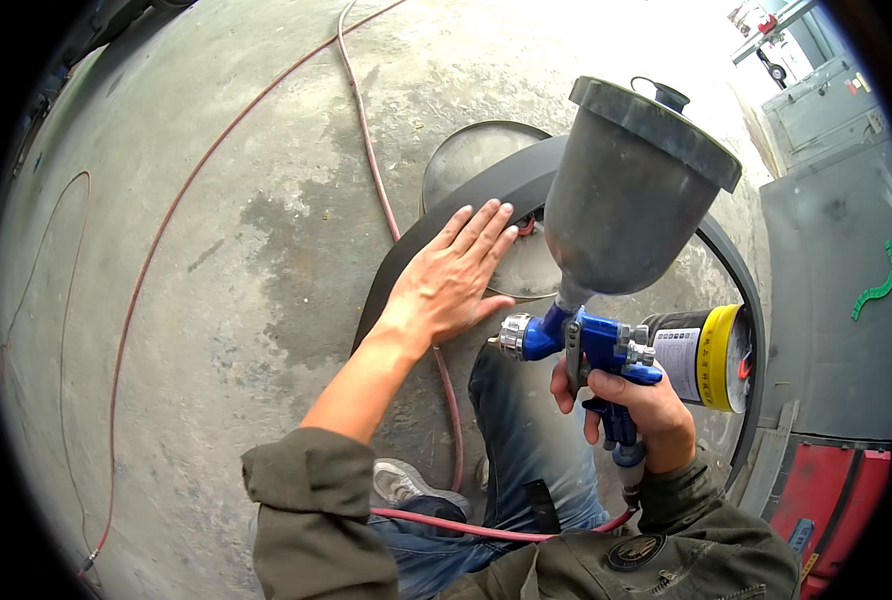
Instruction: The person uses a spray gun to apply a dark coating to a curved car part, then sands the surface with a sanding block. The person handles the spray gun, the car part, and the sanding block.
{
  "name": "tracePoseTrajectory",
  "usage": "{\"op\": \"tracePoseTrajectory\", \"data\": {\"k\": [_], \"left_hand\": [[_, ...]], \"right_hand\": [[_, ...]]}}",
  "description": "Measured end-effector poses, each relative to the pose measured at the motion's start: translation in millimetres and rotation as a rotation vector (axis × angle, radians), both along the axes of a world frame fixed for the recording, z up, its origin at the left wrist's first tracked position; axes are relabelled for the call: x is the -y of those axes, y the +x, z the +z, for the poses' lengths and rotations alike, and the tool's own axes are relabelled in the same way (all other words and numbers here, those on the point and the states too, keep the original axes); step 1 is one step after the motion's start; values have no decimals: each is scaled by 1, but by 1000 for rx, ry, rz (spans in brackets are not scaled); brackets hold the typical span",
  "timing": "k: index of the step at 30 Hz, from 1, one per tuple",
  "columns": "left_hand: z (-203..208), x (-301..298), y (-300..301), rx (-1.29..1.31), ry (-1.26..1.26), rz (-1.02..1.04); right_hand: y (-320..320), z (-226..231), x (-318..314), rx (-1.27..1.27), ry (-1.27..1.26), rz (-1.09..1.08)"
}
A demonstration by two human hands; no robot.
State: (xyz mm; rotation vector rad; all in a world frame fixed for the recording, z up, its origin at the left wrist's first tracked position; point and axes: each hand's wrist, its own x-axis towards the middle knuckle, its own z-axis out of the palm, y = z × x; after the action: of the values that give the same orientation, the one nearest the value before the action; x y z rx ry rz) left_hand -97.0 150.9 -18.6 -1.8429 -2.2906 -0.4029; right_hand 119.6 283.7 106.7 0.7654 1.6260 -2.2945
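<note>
Wrapping around the handle of a blue spray gun [611, 345], the right hand [646, 405] has a closed grip in the head view, with the thumb at the back of the gun body and fingertips curling round in front. The gun is held off the floor at the right of centre, its silver nozzle [512, 336] pointing left. A large dark grey gravity cup [621, 190] rises above the gun body, tilted to the right, and carries a wide lid [656, 125] with a small black cap. A red air hose [486, 527] runs to the gun's lower end from the left, passing across the person's jeans [526, 430].

The left hand [456, 262] has its grip open and empty, palm down and fingers stretched over a dark curved trim panel [516, 180]; the underside of the palm is hidden, so how firmly it touches cannot be told. The panel arches across a round grey disc [476, 150], and a small red piece [527, 226] shows beside the fingertips.

Right of the gun is a black pail [676, 350] with a yellow band. More red hose [171, 215] winds over the stained concrete floor [216, 330]. A grey cabinet [831, 340] bearing a green curved strip [874, 285] stands at the far right.
</note>
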Motion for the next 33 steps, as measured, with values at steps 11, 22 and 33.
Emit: {"op": "tracePoseTrajectory", "data": {"k": [11,22,33], "left_hand": [[4,120,45,88,-254,53],[5,187,82,187,-361,101],[11,208,95,79,-109,166]], "right_hand": [[-13,-4,-8,-6,-9,-12],[-11,-7,-23,-55,54,-122],[-13,-7,-20,-16,10,-69]]}}
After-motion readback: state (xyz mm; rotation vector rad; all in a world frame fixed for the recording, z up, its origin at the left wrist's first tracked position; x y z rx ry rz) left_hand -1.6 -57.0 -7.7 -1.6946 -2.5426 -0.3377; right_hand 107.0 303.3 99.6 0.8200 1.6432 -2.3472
